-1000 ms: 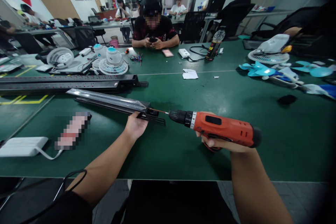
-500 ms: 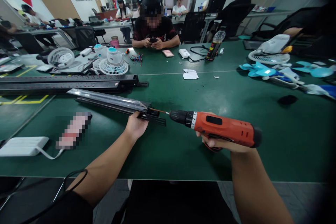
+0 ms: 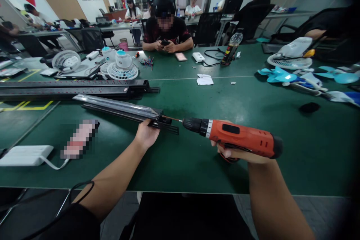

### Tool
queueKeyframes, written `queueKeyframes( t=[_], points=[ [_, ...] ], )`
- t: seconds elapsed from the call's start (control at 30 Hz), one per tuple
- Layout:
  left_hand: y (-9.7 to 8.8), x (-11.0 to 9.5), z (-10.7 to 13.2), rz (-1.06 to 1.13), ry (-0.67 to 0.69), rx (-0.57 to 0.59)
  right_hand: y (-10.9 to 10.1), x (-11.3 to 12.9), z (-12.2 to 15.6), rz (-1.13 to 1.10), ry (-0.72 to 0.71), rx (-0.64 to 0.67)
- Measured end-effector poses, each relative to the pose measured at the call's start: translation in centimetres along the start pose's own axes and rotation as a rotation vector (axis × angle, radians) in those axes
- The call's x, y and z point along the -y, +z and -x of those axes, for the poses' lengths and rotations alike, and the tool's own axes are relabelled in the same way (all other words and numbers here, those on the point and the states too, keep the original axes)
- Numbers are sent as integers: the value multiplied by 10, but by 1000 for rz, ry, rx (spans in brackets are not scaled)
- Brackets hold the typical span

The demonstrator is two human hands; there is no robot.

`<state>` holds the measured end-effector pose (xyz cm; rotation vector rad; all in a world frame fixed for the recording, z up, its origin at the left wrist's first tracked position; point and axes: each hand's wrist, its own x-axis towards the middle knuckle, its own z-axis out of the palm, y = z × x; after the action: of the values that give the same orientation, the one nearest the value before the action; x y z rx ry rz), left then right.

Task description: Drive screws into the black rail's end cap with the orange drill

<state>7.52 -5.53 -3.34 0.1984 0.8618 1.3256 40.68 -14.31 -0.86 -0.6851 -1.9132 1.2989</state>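
My left hand is closed around the near end of a long black metal rail with a shiny, clear-looking top strip. My right hand grips an orange and black cordless drill by its handle, most of which is hidden under the body. The drill lies level, its chuck facing left. A thin long bit runs from the chuck to the rail's open end. Whether its tip sits in a screw cannot be made out.
More black rails lie at the left. A phone is cabled to a white power bank. White fans stand behind; blue fan blades lie at right. A bottle stands near a person seated opposite.
The whole view has shifted very slightly. My hands, the drill and the rail keep the same places relative to each other.
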Motion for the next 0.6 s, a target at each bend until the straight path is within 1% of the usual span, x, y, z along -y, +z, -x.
queueKeyframes(
  t=[0.2, 0.47, 0.6],
  points=[
    [-4, 0, -2, -13, -18, 23, -1, -2, 0, 4, -12, 8],
    [2, -1, 2, 4, -5, -1, -2, -4, 1, -8, 12, 18],
    [3, 0, 2, 0, -4, 22, -4, -4, -2, -15, 7, 42]
  ],
)
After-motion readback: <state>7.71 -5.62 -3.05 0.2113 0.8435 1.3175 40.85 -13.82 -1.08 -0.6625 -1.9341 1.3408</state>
